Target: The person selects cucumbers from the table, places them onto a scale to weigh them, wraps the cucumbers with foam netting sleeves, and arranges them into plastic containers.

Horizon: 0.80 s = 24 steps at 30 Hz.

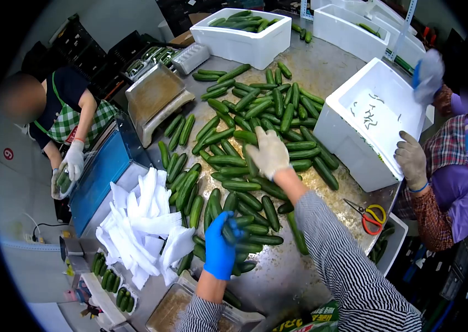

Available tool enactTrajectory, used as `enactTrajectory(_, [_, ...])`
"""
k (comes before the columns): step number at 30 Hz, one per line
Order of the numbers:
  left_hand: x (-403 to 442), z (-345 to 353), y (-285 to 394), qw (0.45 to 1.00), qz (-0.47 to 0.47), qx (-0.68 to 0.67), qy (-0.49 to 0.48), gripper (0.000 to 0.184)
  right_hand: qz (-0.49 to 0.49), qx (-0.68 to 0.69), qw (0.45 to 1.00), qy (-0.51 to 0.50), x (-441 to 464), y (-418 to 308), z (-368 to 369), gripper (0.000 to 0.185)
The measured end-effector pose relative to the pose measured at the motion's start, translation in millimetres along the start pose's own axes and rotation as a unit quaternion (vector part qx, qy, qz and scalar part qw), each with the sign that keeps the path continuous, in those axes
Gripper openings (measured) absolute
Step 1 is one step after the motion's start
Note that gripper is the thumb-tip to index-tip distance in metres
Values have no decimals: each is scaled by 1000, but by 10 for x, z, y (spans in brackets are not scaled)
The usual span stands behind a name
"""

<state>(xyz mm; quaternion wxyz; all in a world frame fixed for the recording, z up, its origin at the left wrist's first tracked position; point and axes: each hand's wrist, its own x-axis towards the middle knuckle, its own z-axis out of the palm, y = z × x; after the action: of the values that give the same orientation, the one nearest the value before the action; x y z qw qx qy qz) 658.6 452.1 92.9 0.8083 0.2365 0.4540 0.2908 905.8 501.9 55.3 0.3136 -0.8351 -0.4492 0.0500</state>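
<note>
My left hand (221, 250), in a blue glove, is at the near side of a pile of cucumbers (287, 117). Its fingers are curled round a dark green cucumber (228, 233) and partly smeared by motion. Further forward, my right hand (270, 152) in a cream glove lies over the middle of the pile. Its fingers are spread and touch the cucumbers beneath. The palm side of this hand is hidden. White foam sleeves (144, 221) lie heaped to the left of my left hand.
A co-worker on the right holds a tilted white foam box (350, 135). Scissors (368, 214) lie near the right table edge. Another foam box (242, 41) with cucumbers stands at the back. A second co-worker at left handles a pack beside a scale (154, 99).
</note>
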Motion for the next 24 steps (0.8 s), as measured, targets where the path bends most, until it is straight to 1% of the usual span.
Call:
enactTrajectory(2, [-76, -10, -6, 1000, 7, 11, 20, 21, -3, 11, 999, -30, 220, 185, 174, 39])
enactTrajectory(3, [-111, -56, -18, 999, 14, 20, 26, 21, -24, 5, 999, -27, 256, 231, 192, 38])
enactTrajectory(4, [-143, -109, -30, 999, 22, 28, 32, 22, 1, 21, 999, -49, 226, 292, 197, 39])
enactTrajectory(6, [-238, -244, -30, 999, 25, 25, 39, 25, 35, 107, 994, -6, -48, 326, -84, 41])
enactTrajectory(7, [-317, -257, -16, 998, 30, 28, 49, 25, 54, 169, 984, -11, -230, 405, -254, 43])
enactTrajectory(8, [-402, -261, 2, 997, 34, 29, 59, 26, 74, 229, 971, -16, -454, 513, -457, 45])
enactTrajectory(10, [-550, -289, 10, 997, 47, 48, 46, 28, 97, 325, 939, -61, -1025, 804, -974, 45])
enactTrajectory(11, [-599, -317, -10, 997, 46, 52, 43, 27, 157, 405, 892, -121, -1329, 830, -1380, 46])
enactTrajectory(12, [-637, -326, -30, 997, 46, 56, 39, 27, 146, 415, 889, -125, -1647, 1145, -1545, 47])
enactTrajectory(13, [-684, -299, -44, 998, 40, 48, 31, 26, 203, 452, 858, -134, -1950, 1354, -1771, 46])
enactTrajectory(14, [-711, -285, -78, 998, 35, 39, 23, 27, 297, 431, 835, -170, -2233, 1543, -2025, 44])
enactTrajectory(15, [-745, -267, -116, 999, 29, 31, 15, 28, 356, 383, 833, -183, -2450, 1606, -2276, 37])
enactTrajectory(16, [-784, -249, -153, 999, 21, 24, 6, 29, 368, 268, 859, -233, -2661, 1840, -2437, 33])
enactTrajectory(17, [-789, -240, -207, 1000, 11, 17, -7, 29, 366, 202, 881, -220, -2860, 1909, -2523, 35])
enactTrajectory(18, [-785, -233, -278, 1000, 3, 18, -13, 30, 392, 152, 873, -249, -2979, 2002, -2574, 36])
enactTrajectory(20, [-788, -233, -412, 1000, -9, 21, -21, 30, 441, -21, 831, -337, -3069, 2057, -2606, 45])
enactTrajectory(21, [-802, -220, -470, 999, -13, 18, -33, 30, 296, -105, 888, -337, -3114, 2089, -2518, 47])
enactTrajectory(22, [-825, -194, -508, 999, -15, 24, -33, 29, 286, -56, 894, -341, -3086, 2095, -2475, 48])
enactTrajectory(23, [-857, -172, -541, 999, -17, 32, -31, 29, 275, -6, 897, -346, -2849, 1823, -2435, 49])
enactTrajectory(24, [-893, -156, -570, 999, -21, 41, -29, 29, 241, -24, 876, -417, -2510, 1579, -2412, 48])
